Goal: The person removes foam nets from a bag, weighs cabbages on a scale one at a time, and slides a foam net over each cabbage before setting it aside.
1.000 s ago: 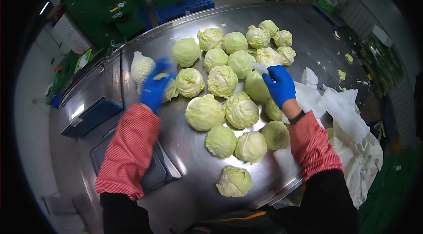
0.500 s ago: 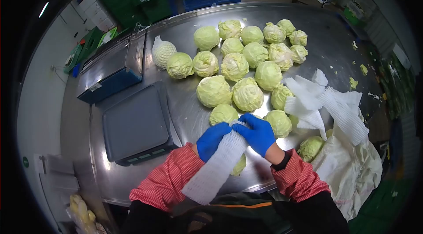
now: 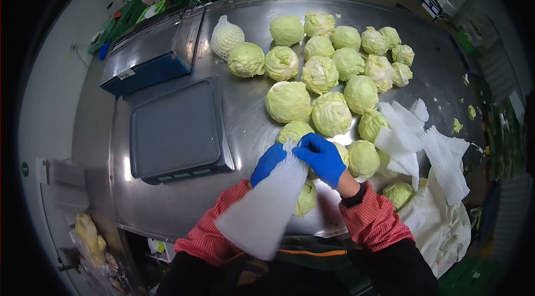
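Our left hand (image 3: 268, 163) and right hand (image 3: 323, 160) both pinch gathered end of white foam net sleeve (image 3: 259, 207), fingers closed on it. Sleeve hangs toward us, over near table edge. Cabbages (image 3: 288, 102) crowd beyond hands; bare steel (image 3: 245, 123) between them and scale (image 3: 175, 129).

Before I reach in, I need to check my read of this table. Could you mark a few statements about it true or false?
1. The left hand and the right hand both hold the white mesh sleeve. True.
2. Both hands are ungloved. False: they wear blue gloves.
3. One cabbage is in white netting. True.
4. Cabbages fill the grey tray. False: cabbages lie beside it on the metal table.
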Demonstrator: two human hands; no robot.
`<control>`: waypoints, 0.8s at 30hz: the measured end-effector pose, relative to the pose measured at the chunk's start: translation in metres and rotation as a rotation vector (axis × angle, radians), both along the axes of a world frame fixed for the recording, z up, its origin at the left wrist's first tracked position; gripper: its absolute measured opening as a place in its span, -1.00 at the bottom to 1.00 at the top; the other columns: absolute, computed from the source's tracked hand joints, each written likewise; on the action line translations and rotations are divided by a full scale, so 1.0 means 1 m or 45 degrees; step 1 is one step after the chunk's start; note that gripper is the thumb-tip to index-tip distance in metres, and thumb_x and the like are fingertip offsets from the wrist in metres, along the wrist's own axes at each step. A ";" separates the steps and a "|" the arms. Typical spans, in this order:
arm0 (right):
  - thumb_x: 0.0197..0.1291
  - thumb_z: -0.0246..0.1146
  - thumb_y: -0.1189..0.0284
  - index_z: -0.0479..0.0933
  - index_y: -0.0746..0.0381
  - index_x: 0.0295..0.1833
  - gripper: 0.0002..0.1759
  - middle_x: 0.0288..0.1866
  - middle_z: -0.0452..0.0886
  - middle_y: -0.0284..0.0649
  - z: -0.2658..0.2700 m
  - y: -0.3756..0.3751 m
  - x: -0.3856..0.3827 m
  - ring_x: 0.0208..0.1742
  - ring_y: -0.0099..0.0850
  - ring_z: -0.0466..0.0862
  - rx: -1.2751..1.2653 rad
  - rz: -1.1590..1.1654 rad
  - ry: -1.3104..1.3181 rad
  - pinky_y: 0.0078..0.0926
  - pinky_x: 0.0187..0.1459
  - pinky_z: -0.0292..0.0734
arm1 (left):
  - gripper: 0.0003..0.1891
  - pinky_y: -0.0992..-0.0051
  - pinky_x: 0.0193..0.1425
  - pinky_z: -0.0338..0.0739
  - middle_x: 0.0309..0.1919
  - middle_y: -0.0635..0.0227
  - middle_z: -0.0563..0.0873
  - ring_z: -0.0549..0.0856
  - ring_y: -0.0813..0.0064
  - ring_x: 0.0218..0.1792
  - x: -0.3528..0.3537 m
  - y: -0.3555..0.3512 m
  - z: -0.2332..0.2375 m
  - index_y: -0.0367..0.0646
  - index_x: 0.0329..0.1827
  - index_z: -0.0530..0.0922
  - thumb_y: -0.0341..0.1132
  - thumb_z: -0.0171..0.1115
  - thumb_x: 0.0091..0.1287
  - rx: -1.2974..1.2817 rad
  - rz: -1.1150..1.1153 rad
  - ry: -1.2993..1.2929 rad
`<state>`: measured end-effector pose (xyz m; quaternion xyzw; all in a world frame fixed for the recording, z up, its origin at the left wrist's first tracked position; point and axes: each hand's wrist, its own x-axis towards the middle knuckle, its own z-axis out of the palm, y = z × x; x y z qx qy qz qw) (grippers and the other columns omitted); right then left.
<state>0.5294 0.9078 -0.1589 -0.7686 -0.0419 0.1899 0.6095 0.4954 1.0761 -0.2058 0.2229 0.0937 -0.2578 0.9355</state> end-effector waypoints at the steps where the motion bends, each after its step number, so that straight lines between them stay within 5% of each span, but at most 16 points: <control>1: 0.08 0.32 0.28 0.52 0.25 -0.16 -0.70 -0.29 0.53 -0.16 -0.001 0.003 0.000 -0.26 -0.38 0.55 -0.016 -0.050 -0.041 -0.43 -0.18 0.45 | -0.65 0.38 -0.07 0.57 -0.09 0.19 0.59 0.63 0.37 -0.15 0.003 0.004 -0.009 -0.22 0.13 0.40 -0.23 -0.02 0.36 -0.016 -0.077 -0.065; 2: 0.08 0.31 0.31 0.52 0.25 -0.18 -0.73 -0.31 0.52 -0.15 -0.001 0.006 0.002 -0.27 -0.35 0.55 -0.031 -0.102 -0.089 -0.41 -0.20 0.45 | -0.67 0.38 -0.08 0.57 -0.10 0.20 0.60 0.63 0.38 -0.16 0.002 0.005 -0.016 -0.21 0.10 0.41 -0.24 -0.01 0.35 -0.057 -0.037 0.059; 4: 0.08 0.29 0.37 0.51 0.23 -0.20 -0.79 -0.37 0.50 -0.15 0.011 0.008 0.009 -0.32 -0.27 0.54 -0.409 -0.076 -0.825 -0.37 -0.25 0.44 | -0.71 0.38 -0.10 0.58 -0.12 0.22 0.61 0.63 0.39 -0.18 0.002 0.003 -0.004 -0.19 0.05 0.43 -0.27 0.00 0.34 -0.139 0.042 0.301; 5: 0.08 0.27 0.40 0.50 0.22 -0.21 -0.81 -0.40 0.49 -0.16 0.018 0.009 0.009 -0.35 -0.23 0.54 -0.598 -0.059 -1.193 -0.35 -0.28 0.44 | -0.72 0.38 -0.09 0.58 -0.13 0.23 0.61 0.63 0.39 -0.18 0.001 0.006 -0.029 -0.19 0.03 0.44 -0.26 0.00 0.35 0.197 0.053 -0.019; 6: 0.07 0.26 0.41 0.49 0.21 -0.21 -0.82 -0.42 0.47 -0.15 0.024 0.012 0.008 -0.38 -0.20 0.52 -0.519 0.009 -1.200 -0.34 -0.30 0.43 | -0.74 0.38 -0.09 0.58 -0.14 0.23 0.62 0.64 0.39 -0.17 0.000 0.008 -0.076 -0.19 0.01 0.44 -0.26 0.00 0.35 0.530 0.065 -0.340; 8: 0.06 0.24 0.45 0.48 0.20 -0.22 -0.85 -0.46 0.44 -0.14 0.037 0.022 -0.001 -0.43 -0.13 0.50 -0.360 0.148 -1.201 -0.32 -0.35 0.41 | -0.68 0.37 -0.02 0.55 -0.12 0.22 0.62 0.63 0.36 -0.13 -0.002 0.008 -0.083 -0.21 0.04 0.45 -0.20 0.01 0.35 0.506 0.101 -0.440; 10: 0.12 0.27 0.40 0.48 0.23 -0.18 -0.81 -0.35 0.53 -0.29 0.044 0.026 -0.009 -0.37 -0.37 0.54 0.077 0.194 -0.270 -0.47 -0.27 0.45 | -0.56 0.35 0.11 0.49 -0.08 0.20 0.63 0.62 0.31 -0.06 0.007 0.005 -0.021 -0.25 0.12 0.44 -0.09 0.01 0.34 -0.201 0.138 -0.007; 12: 0.16 0.28 0.40 0.50 0.25 -0.12 -0.78 -0.23 0.58 -0.36 0.040 0.027 -0.001 -0.24 -0.52 0.56 0.744 0.124 0.700 -0.58 -0.16 0.46 | -0.65 0.28 0.08 0.50 -0.11 0.17 0.62 0.62 0.27 -0.06 0.014 0.002 -0.002 -0.18 0.04 0.43 -0.11 0.01 0.36 -0.097 0.280 -0.022; 13: 0.19 0.28 0.28 0.52 0.27 -0.07 -0.69 -0.18 0.60 -0.40 0.032 0.021 0.002 -0.19 -0.58 0.56 0.567 0.305 0.820 -0.57 -0.11 0.48 | -0.70 0.23 0.05 0.51 -0.12 0.14 0.60 0.61 0.23 -0.06 0.018 0.002 0.019 -0.13 0.00 0.39 -0.13 0.03 0.36 0.087 0.361 -0.023; 16: 0.18 0.28 0.31 0.54 0.28 -0.02 -0.67 -0.16 0.61 -0.35 0.011 0.008 0.003 -0.12 -0.57 0.56 0.192 0.736 0.553 -0.56 -0.05 0.47 | -0.68 0.30 0.04 0.49 -0.13 0.14 0.56 0.58 0.23 -0.06 0.022 0.014 0.007 -0.14 0.00 0.37 -0.13 0.10 0.34 0.247 0.297 0.056; 17: 0.13 0.31 0.32 0.55 0.28 -0.04 -0.67 -0.16 0.60 -0.33 0.010 -0.005 0.016 -0.11 -0.56 0.55 0.303 0.719 0.546 -0.54 -0.01 0.46 | -0.67 0.36 0.02 0.49 -0.13 0.17 0.56 0.57 0.29 -0.06 0.023 0.016 0.017 -0.16 0.03 0.38 -0.18 0.13 0.32 0.227 0.231 0.108; 20: 0.09 0.20 0.50 0.53 0.34 -0.08 -0.74 -0.22 0.60 -0.28 0.037 -0.028 0.057 -0.23 -0.53 0.59 0.860 0.158 0.790 -0.59 -0.12 0.48 | -0.62 0.53 -0.03 0.49 -0.10 0.24 0.56 0.57 0.46 -0.07 0.031 0.025 0.021 -0.21 0.12 0.39 -0.31 0.22 0.27 0.246 -0.044 0.070; 22: 0.09 0.21 0.42 0.52 0.36 -0.08 -0.70 -0.26 0.60 -0.26 0.018 -0.049 0.083 -0.31 -0.53 0.59 0.695 0.224 0.677 -0.59 -0.23 0.49 | -0.60 0.56 -0.04 0.50 -0.08 0.29 0.58 0.57 0.53 -0.08 0.045 0.042 -0.039 -0.18 0.15 0.41 -0.38 0.23 0.25 0.443 -0.387 -0.450; 24: 0.12 0.21 0.35 0.52 0.36 -0.08 -0.68 -0.35 0.59 -0.26 0.006 -0.048 0.119 -0.35 -0.58 0.57 0.003 0.354 0.176 -0.61 -0.30 0.48 | -0.65 0.56 -0.05 0.50 -0.12 0.29 0.64 0.59 0.56 -0.15 0.054 0.043 -0.039 -0.18 0.09 0.46 -0.36 0.24 0.24 1.208 0.088 -0.305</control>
